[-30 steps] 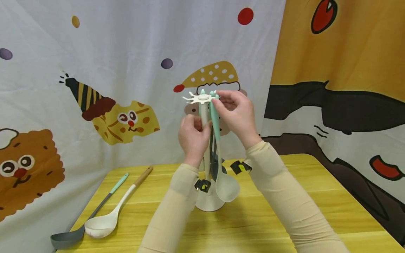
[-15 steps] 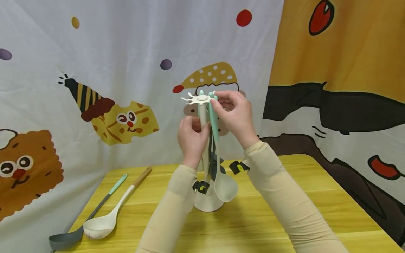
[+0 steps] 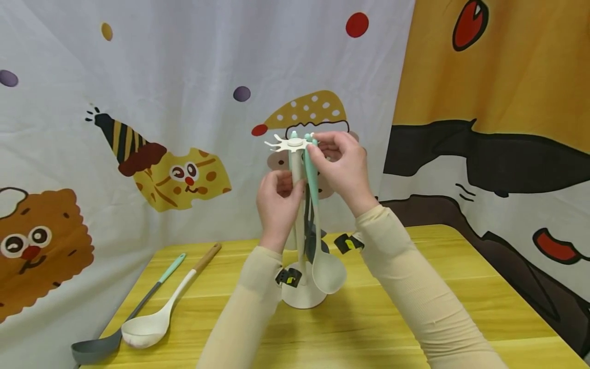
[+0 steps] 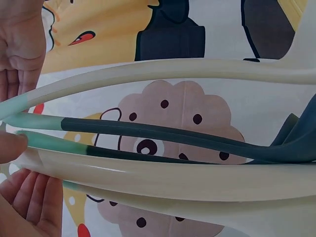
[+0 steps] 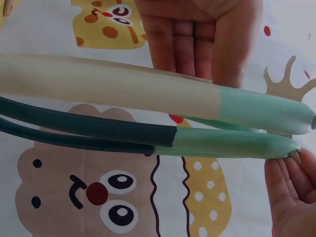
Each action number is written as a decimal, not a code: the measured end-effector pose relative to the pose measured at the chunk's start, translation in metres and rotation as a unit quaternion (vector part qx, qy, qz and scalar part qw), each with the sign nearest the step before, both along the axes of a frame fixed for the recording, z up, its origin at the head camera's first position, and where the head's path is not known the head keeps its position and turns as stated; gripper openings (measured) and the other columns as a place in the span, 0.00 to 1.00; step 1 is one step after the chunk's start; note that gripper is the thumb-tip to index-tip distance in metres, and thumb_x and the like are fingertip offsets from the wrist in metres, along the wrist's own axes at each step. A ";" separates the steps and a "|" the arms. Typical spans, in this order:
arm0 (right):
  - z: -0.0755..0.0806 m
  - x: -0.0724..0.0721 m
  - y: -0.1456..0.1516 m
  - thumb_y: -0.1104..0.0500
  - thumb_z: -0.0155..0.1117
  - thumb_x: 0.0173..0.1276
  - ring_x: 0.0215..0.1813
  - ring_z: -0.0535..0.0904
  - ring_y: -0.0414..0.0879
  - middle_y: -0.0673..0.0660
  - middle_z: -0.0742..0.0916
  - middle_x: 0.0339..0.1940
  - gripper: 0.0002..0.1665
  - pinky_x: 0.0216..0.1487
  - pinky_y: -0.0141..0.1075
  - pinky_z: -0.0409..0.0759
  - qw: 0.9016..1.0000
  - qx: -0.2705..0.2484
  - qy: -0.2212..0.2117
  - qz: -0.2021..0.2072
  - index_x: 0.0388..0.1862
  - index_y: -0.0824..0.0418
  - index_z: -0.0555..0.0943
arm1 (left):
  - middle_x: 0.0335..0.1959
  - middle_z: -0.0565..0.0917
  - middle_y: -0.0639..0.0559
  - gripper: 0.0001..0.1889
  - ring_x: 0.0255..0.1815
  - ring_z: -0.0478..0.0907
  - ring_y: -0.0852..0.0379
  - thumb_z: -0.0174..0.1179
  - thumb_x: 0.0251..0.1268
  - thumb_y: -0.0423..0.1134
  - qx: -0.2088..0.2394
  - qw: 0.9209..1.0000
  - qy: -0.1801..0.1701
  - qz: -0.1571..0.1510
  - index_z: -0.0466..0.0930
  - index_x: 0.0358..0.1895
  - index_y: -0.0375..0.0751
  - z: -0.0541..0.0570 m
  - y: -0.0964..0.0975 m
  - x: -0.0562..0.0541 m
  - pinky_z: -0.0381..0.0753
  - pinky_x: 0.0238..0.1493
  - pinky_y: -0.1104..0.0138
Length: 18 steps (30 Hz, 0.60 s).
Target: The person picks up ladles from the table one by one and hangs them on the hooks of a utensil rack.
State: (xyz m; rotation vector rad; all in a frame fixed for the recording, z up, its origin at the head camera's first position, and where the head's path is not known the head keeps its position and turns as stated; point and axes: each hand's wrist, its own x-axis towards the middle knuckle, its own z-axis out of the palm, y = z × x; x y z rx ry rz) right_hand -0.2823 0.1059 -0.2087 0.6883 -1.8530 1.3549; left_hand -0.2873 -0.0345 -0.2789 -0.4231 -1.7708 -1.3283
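Note:
A cream utensil stand [image 3: 304, 297] stands upright on the table, with hooks [image 3: 278, 143] fanning from its top. My left hand [image 3: 278, 207] grips the stand's post below the hooks, thumb and fingers on either side of it in the left wrist view. A cream ladle [image 3: 329, 271] with a mint-green handle hangs at the stand's right. At the handle's upper end, my right hand [image 3: 345, 166] pinches by the hook; the right wrist view shows its fingertips at the handle tops. Dark utensils [image 5: 89, 123] with mint handles hang behind, their heads partly hidden.
On the table's left side lie a grey ladle [image 3: 97, 351] with a mint handle and a white ladle [image 3: 147, 328] with a wooden handle. The yellow wood-grain table [image 3: 369, 333] ends before a cartoon-printed curtain [image 3: 193, 61].
My left hand has shifted slightly down and left along the post. The right hand stays at the handle top, and the hanging ladle keeps its place on the stand.

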 end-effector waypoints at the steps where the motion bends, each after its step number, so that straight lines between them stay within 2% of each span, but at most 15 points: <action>1: 0.000 0.000 0.000 0.59 0.67 0.68 0.45 0.81 0.45 0.58 0.83 0.46 0.17 0.51 0.33 0.80 1.000 0.000 0.000 -0.001 0.52 0.66 0.83 | 0.38 0.81 0.43 0.11 0.35 0.81 0.50 0.69 0.60 0.33 0.001 1.000 0.002 -0.003 0.80 0.43 0.32 -0.001 0.000 0.001 0.83 0.39 0.63; 6: 0.000 0.000 -0.001 0.58 0.67 0.68 0.46 0.82 0.45 0.59 0.83 0.47 0.17 0.51 0.33 0.80 1.000 0.003 -0.004 -0.002 0.52 0.66 0.83 | 0.38 0.82 0.43 0.12 0.37 0.82 0.50 0.67 0.64 0.35 0.002 1.000 -0.013 -0.026 0.80 0.47 0.33 -0.004 -0.004 0.005 0.83 0.40 0.58; 11: 0.001 -0.001 -0.002 0.58 0.67 0.68 0.46 0.81 0.45 0.60 0.83 0.47 0.17 0.51 0.33 0.80 1.000 0.006 -0.008 -0.003 0.52 0.65 0.83 | 0.41 0.83 0.45 0.13 0.39 0.81 0.51 0.64 0.68 0.40 -0.009 0.997 -0.052 -0.051 0.79 0.49 0.35 -0.007 -0.009 0.009 0.82 0.42 0.60; 18: 0.001 -0.003 -0.001 0.59 0.67 0.68 0.45 0.81 0.44 0.58 0.82 0.47 0.16 0.51 0.33 0.80 1.000 0.002 -0.006 -0.006 0.51 0.66 0.83 | 0.43 0.83 0.46 0.16 0.42 0.81 0.51 0.63 0.69 0.42 -0.022 0.994 -0.075 -0.071 0.78 0.52 0.34 -0.013 -0.016 0.012 0.82 0.46 0.59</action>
